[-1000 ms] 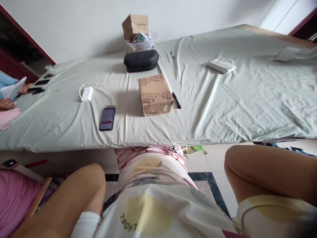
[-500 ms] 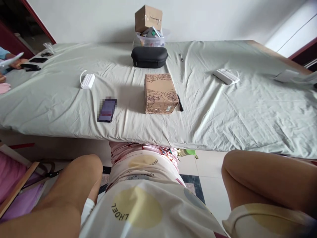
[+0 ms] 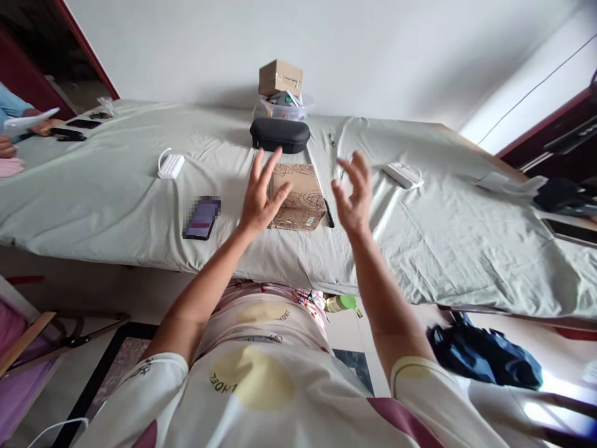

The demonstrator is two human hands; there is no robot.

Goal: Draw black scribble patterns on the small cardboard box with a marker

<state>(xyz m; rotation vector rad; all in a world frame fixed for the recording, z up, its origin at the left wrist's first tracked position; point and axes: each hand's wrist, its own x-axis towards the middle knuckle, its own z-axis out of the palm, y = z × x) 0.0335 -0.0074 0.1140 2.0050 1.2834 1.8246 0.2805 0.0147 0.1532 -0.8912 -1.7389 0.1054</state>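
Observation:
A brown cardboard box (image 3: 301,199) with scribbled rose patterns sits on the grey-green sheet (image 3: 116,199) covering the table. My left hand (image 3: 261,194) is raised over the box's left side, fingers spread, holding nothing. My right hand (image 3: 353,193) hovers to the right of the box, fingers apart and slightly curled, empty. A black marker (image 3: 329,214) lies against the box's right side, between it and my right hand. A phone (image 3: 202,218) lies to the left of my left hand.
A black zip case (image 3: 280,135), a plastic tub (image 3: 285,107) with a small carton (image 3: 280,78) on it stand at the back by the wall. White chargers (image 3: 170,166) (image 3: 403,175) lie on either side. Another person's hands (image 3: 28,127) work at far left. A dark bag (image 3: 482,356) lies on the floor.
Both my arms have come up from my lap and now reach over the table to either side of the box. The view has tilted up and shifted right.

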